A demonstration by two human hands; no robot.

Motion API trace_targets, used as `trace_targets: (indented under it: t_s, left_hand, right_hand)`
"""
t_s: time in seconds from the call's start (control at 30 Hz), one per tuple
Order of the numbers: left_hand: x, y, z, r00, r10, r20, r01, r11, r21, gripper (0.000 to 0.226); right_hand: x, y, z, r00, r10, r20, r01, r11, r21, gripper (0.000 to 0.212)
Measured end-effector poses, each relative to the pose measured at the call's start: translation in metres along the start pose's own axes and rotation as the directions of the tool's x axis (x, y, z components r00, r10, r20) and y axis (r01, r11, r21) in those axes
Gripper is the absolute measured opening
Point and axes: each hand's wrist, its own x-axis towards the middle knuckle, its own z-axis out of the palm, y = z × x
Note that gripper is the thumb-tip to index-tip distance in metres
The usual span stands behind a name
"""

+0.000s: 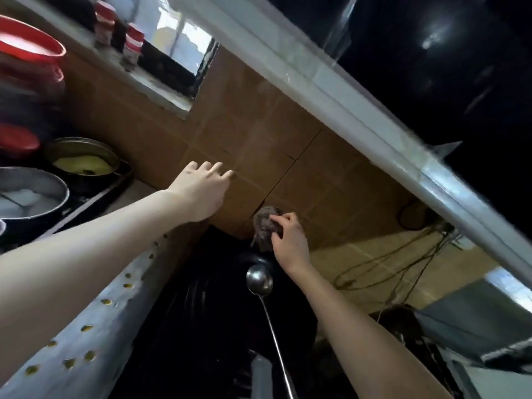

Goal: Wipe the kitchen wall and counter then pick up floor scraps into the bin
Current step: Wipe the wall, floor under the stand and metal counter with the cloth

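Note:
The brown tiled kitchen wall point(259, 131) fills the middle of the view. My right hand point(289, 243) presses a dark grey scrubbing pad point(264, 223) against the wall's lower part, just above a black wok point(207, 312). My left hand point(201, 194) rests flat on the tiles to the left, fingers spread, holding nothing. The view is tilted and the floor and bin are out of sight.
A steel ladle point(260, 282) lies in the wok. Pots point(83, 159) and a steel basin point(31, 194) stand at left on the counter point(131, 194), red bowls point(28, 50) above them. Jars point(134, 41) sit on the window sill. A range hood point(345, 93) hangs overhead. Cables point(388, 263) trail at right.

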Motion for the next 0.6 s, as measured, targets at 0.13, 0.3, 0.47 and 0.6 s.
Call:
trace_targets:
  t_s: [0.13, 0.3, 0.47, 0.6]
  left_hand:
    - [0.015, 0.017, 0.025, 0.997, -0.076, -0.029, 0.075, 0.997, -0.035, 0.047]
    - [0.025, 0.040, 0.059, 0.992, -0.127, -0.016, 0.125, 0.988, -0.091, 0.050]
    - [0.040, 0.039, 0.075, 0.981, -0.191, 0.020, 0.192, 0.977, -0.089, 0.050]
    - [0.044, 0.034, 0.083, 0.975, -0.216, -0.052, 0.216, 0.976, -0.007, 0.047]
  right_hand:
    - [0.026, 0.027, 0.008, 0.997, -0.074, 0.033, 0.076, 0.994, -0.075, 0.041]
    - [0.071, 0.056, 0.013, 0.979, -0.206, 0.002, 0.203, 0.960, -0.196, 0.043]
    - [0.112, 0.077, 0.020, 0.949, -0.316, 0.006, 0.301, 0.898, -0.322, 0.042]
    - [0.150, 0.090, 0.022, 0.900, -0.421, 0.109, 0.420, 0.777, -0.469, 0.043]
